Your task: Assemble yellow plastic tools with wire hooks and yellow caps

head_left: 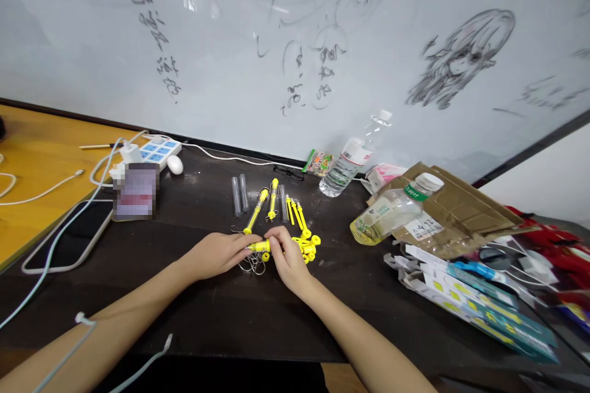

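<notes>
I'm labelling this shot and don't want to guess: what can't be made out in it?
All in the head view:
Yellow piece: partly hidden by the left hand and right hand.
Metal loops: too small and overlapping to count.
Item beside the power strip: its face is pixelated, so unreadable.
Red item: cut off by the right edge.

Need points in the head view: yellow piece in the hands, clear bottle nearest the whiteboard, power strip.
Yellow piece (260,246): head view, on its exposed middle.
Clear bottle (354,153): head view, on its label.
Power strip (160,150): head view, on its blue socket face.
</notes>
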`<state>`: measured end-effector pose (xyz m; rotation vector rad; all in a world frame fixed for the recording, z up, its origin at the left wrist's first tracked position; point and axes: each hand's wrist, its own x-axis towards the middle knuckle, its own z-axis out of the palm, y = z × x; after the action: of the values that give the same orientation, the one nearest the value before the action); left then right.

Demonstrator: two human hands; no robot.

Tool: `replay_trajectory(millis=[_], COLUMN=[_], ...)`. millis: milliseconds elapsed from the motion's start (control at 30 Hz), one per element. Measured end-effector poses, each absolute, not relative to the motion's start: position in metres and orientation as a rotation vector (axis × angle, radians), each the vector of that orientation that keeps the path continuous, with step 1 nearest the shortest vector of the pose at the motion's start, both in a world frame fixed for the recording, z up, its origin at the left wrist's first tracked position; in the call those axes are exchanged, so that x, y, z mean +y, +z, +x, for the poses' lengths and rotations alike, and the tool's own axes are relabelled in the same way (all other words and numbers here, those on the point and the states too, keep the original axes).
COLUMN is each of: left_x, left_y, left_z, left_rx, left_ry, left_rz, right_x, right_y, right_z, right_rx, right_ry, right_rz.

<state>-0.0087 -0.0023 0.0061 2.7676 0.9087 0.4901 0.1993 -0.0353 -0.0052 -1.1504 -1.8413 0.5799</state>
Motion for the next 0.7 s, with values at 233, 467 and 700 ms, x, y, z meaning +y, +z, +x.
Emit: replay_trajectory(millis=[233,467,700], left_x=[-0.002,-0.0017,-0.0036], left_y=[0.0064,0.0052,0.0088], left_z=[-0.0093,-0.0082,-0.0082], left_rx=[0.907,0.907,0.915], left_ry=[0.493,0.482,0.469], left_rz=[2.764,2.77,2.763], right_x=[-0.0362,-0.0354,-0.0348], right_y=[-0.007,-0.0056,-0.0047], right_z=[0.201,0.2012,0.1997], right_rx=[-1.836,-1.835,-1.852], right_ry=[0.579,0.605,0.613], right_rz=[-1.107,-1.099,-1.174])
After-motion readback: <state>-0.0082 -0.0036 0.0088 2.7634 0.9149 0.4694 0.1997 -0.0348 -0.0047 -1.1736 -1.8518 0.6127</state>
